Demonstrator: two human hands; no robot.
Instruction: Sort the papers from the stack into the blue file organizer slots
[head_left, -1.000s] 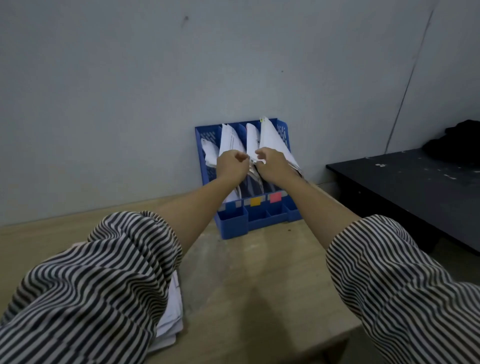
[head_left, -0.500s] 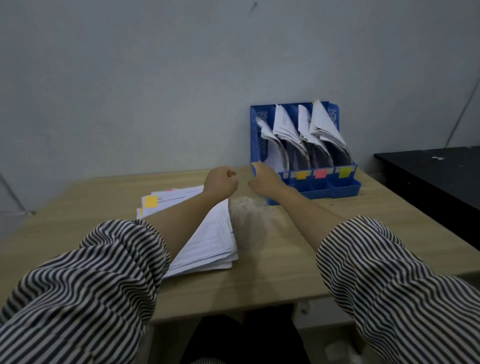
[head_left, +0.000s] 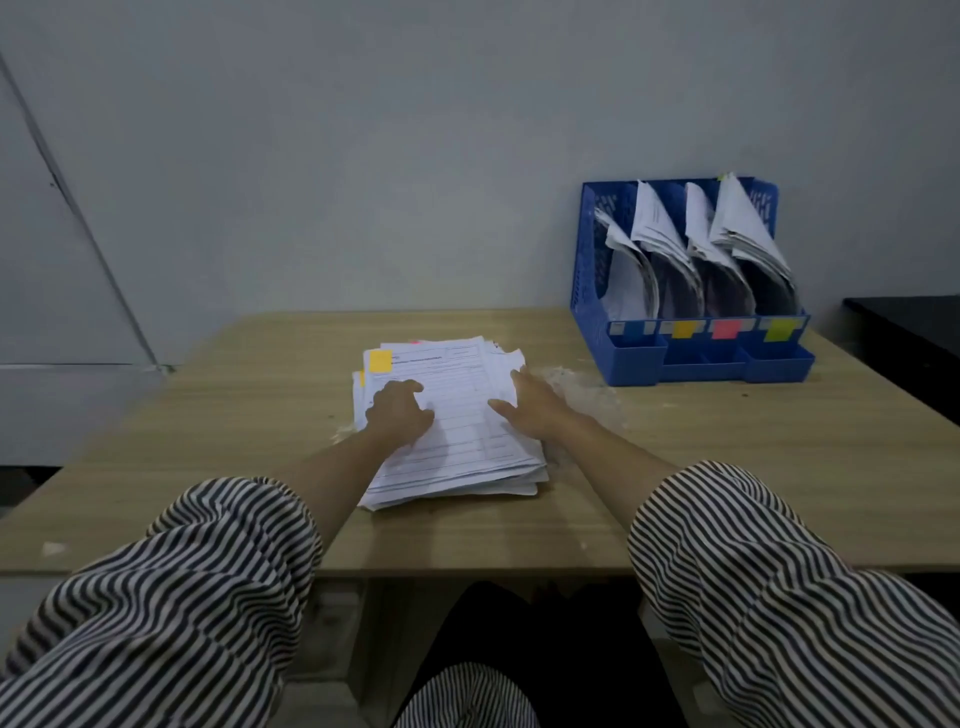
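A stack of white printed papers (head_left: 457, 415) lies in the middle of the wooden table (head_left: 727, 467); its top sheet bears an orange sticky note (head_left: 380, 360) at the far left corner. My left hand (head_left: 397, 410) rests on the stack's left part, fingers loosely bent. My right hand (head_left: 530, 410) touches the stack's right edge with fingers spread. The blue file organizer (head_left: 691, 353) stands at the table's back right against the wall, its slots holding curled papers (head_left: 727, 234) and marked by yellow, red and green tags.
A grey wall (head_left: 415, 156) runs behind the table. A dark table (head_left: 914, 322) stands at the far right. Whitish dust marks the wood between the stack and the organizer. My striped sleeves fill the lower part of the view.
Both hands left the organizer's papers, drew back toward me and to the left, and now lie on the paper stack. The view swung left and down.
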